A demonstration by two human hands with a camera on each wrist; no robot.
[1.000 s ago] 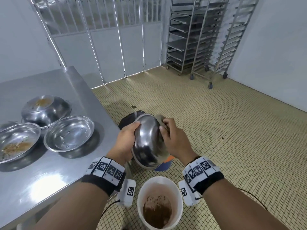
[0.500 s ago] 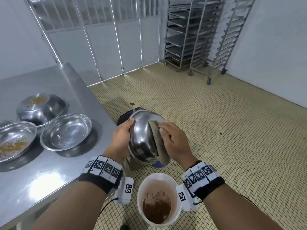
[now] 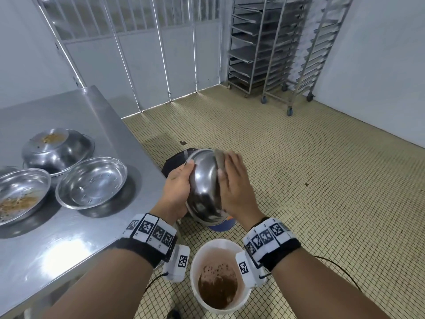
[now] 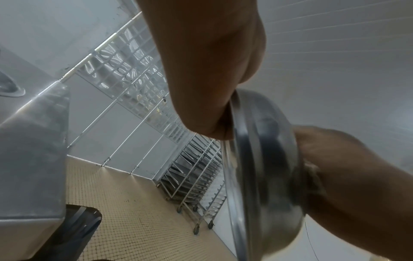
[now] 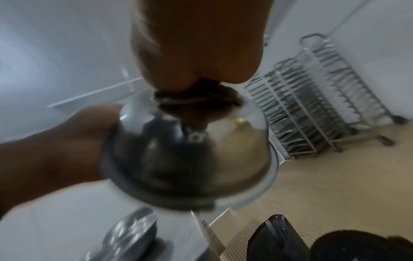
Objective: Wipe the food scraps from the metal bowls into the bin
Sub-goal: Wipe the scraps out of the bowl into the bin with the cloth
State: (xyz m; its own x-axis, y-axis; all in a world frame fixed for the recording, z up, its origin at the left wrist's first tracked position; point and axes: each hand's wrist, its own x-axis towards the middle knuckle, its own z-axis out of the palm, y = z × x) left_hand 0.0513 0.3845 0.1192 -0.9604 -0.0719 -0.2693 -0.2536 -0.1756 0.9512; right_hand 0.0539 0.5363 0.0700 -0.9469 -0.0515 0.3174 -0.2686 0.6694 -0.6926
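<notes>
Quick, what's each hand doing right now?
Left hand: grips the metal bowl by its rim.
Right hand: presses a cloth against the bowl.

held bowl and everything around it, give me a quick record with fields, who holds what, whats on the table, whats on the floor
held bowl: metal bowl tipped on its side above the floor
left hand: left hand grips the bowl's rim
right hand: right hand presses a cloth against the bowl's outside
table: steel table with three more bowls
clean-looking bowl: empty bowl, upright
dirty bowl: bowl with scraps, upright
upturned bowl: inverted bowl, crumbs on its base
floor: white bucket holding brown scraps; black bin behind the hands
</notes>
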